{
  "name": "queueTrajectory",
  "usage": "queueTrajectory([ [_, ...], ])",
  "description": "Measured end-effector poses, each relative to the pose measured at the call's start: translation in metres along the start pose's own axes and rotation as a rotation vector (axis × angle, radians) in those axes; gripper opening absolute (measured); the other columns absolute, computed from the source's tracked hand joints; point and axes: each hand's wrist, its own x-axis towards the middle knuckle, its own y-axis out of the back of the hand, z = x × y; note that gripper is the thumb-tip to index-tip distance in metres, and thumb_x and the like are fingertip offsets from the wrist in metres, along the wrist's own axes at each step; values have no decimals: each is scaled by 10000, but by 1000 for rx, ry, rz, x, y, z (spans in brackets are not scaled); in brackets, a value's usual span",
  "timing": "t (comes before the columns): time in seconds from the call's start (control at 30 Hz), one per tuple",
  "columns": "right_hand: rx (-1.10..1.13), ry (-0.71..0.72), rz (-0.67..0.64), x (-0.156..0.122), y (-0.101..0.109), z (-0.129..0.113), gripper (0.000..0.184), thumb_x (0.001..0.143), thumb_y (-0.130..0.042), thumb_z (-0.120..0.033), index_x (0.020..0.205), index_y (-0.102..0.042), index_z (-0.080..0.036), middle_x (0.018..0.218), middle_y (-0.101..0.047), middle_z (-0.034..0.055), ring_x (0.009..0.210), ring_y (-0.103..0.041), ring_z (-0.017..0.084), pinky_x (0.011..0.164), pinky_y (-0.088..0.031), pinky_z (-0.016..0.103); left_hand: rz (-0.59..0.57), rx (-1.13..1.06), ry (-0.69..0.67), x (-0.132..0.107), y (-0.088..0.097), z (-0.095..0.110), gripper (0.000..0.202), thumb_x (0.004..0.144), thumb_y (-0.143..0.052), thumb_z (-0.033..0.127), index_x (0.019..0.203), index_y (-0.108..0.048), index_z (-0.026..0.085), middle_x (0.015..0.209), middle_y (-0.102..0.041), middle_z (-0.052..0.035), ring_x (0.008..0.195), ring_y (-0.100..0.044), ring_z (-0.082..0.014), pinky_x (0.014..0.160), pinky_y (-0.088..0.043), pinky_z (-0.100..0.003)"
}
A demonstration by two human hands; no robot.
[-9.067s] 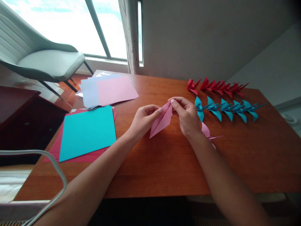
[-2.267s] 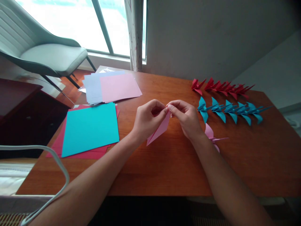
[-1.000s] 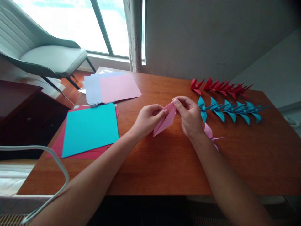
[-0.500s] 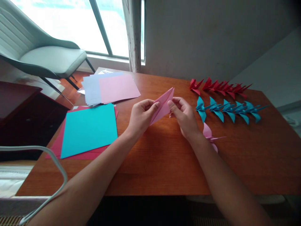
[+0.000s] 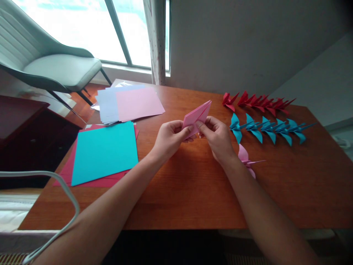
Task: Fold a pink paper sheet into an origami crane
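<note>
A piece of folded pink origami paper [image 5: 196,115] is held above the middle of the wooden table, its pointed end tilted up and to the right. My left hand [image 5: 172,138] grips its lower left side, thumb on the front face. At its lower right edge, my right hand [image 5: 216,137] pinches the paper with the thumb in front; some fingertips of both hands show beneath it. A finished pink paper crane [image 5: 244,159] lies beside my right forearm, which partly hides it.
Rows of red paper cranes [image 5: 259,102] and blue paper cranes [image 5: 266,128] stand at the right. On the left lie blue sheets [image 5: 106,152] over red ones, with pink and pale sheets [image 5: 140,103] behind. A white cable [image 5: 66,189] crosses near my left forearm.
The pink paper has turned in my hands, and its tip has moved to the right. My right thumb has shifted down and left onto its lower part; my left hand has moved slightly right.
</note>
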Motion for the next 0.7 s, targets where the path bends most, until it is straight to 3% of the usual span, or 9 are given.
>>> queueTrajectory([
  [0.2, 165, -102, -182, -4, -4, -2, 322, 853, -713, -546, 893, -716, -227, 763, -677, -2, 709, -623, 155, 651, -529, 293, -101, 12, 17, -2, -1, 3, 438, 789, -787, 552, 817, -716, 121, 751, -741, -62, 645, -668, -122, 629, -537, -227],
  [0.33, 256, -156, -251, -6, -3, -6, 378, 884, -661, -561, 1067, -727, -238, 1023, -753, 45, 938, -703, 209, 795, -598, 355, -183, 54, 61, -3, -3, 4, 389, 837, -762, 500, 776, -700, 121, 697, -723, -51, 612, -653, -112, 594, -515, -209],
  [0.53, 274, -184, -188, -4, -2, -13, 445, 897, -591, -640, 1016, -716, -230, 1044, -771, 71, 1012, -719, 235, 795, -614, 370, -221, 51, 104, -2, -3, 2, 292, 826, -790, 399, 832, -719, 116, 748, -743, -57, 659, -675, -119, 645, -540, -220],
  [0.7, 300, -182, -102, -1, 0, -12, 347, 897, -638, -549, 1014, -688, -227, 1042, -781, 60, 1014, -731, 219, 879, -595, 374, -227, 55, 124, -1, -2, 3, 258, 826, -787, 363, 812, -711, 117, 739, -746, -59, 654, -674, -115, 636, -531, -214],
])
